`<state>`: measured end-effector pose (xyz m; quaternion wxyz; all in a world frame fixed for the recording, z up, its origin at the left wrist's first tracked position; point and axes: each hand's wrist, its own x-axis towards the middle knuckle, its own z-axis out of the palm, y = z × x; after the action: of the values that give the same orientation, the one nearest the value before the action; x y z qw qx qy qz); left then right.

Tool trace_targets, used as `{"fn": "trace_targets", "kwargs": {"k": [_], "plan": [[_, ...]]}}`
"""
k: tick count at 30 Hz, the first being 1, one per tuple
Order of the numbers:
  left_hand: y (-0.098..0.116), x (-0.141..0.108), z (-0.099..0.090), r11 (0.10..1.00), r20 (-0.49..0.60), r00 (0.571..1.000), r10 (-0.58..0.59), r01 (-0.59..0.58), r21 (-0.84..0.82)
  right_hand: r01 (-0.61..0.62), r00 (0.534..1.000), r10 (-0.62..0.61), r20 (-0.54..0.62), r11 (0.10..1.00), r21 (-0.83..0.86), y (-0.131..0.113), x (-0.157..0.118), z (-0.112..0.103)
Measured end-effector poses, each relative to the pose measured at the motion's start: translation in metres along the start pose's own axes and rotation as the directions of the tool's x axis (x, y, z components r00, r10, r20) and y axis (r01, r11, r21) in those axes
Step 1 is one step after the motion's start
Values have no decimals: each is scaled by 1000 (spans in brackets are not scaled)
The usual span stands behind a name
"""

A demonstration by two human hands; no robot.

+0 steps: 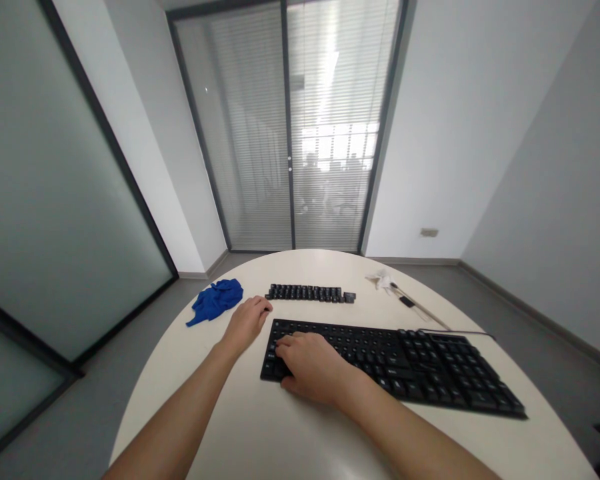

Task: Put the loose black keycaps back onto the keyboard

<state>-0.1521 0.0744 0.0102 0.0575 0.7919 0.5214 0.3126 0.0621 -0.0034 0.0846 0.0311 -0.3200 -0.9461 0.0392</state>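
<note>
A black keyboard (380, 353) lies across the cream round table (300, 440). My right hand (310, 367) rests over its left end, fingers bent onto the keys; whether the fingertips hold anything is hidden. Beyond the keyboard, loose black keycaps (307, 293) stand in two rows. My left hand (250, 320) is at the left end of those rows, its fingers curled together and closed; anything between them is too small to make out. A crumpled blue cloth (217, 300) lies to the left of my left hand.
At the back right of the table lie a crumpled white tissue (381, 279) and a thin stick-like tool (420, 307) with a black part. The keyboard's cable (460, 331) runs along its far right side. Glass doors (290, 133) stand beyond the table.
</note>
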Motion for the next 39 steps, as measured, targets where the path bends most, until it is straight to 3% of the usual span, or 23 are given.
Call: {"fn": "trace_targets", "kwargs": {"k": [5, 10, 12, 16, 22, 30, 36, 39], "plan": [[2, 0, -1, 989, -55, 993, -100, 94, -112, -7, 999, 10, -31, 994, 108, 8, -2, -4], [12, 4, -2, 938, -38, 987, -154, 134, -320, -156, 967, 178, -184, 979, 128, 25, 1, -6], [21, 5, -3, 877, 12, 989, -150, 139, -459, -184, 942, 211, -262, 975, 125, 32, 2, -5], [43, 4, -9, 633, 165, 975, -149, 222, -742, -143, 899, 178, -399, 983, 117, 39, 2, -5], [66, 1, -21, 495, 278, 944, -177, 330, -804, -98, 850, 140, -509, 989, 107, 35, 3, -7], [68, 1, -26, 515, 297, 934, -198, 357, -779, -104, 850, 186, -493, 976, 189, 39, 6, -2], [58, 1, -21, 612, 306, 935, -181, 351, -709, -79, 906, 175, -386, 964, 253, 39, 6, -6], [57, 1, -24, 704, 280, 950, -139, 294, -646, -100, 921, 194, -338, 955, 278, 38, 5, -8]]}}
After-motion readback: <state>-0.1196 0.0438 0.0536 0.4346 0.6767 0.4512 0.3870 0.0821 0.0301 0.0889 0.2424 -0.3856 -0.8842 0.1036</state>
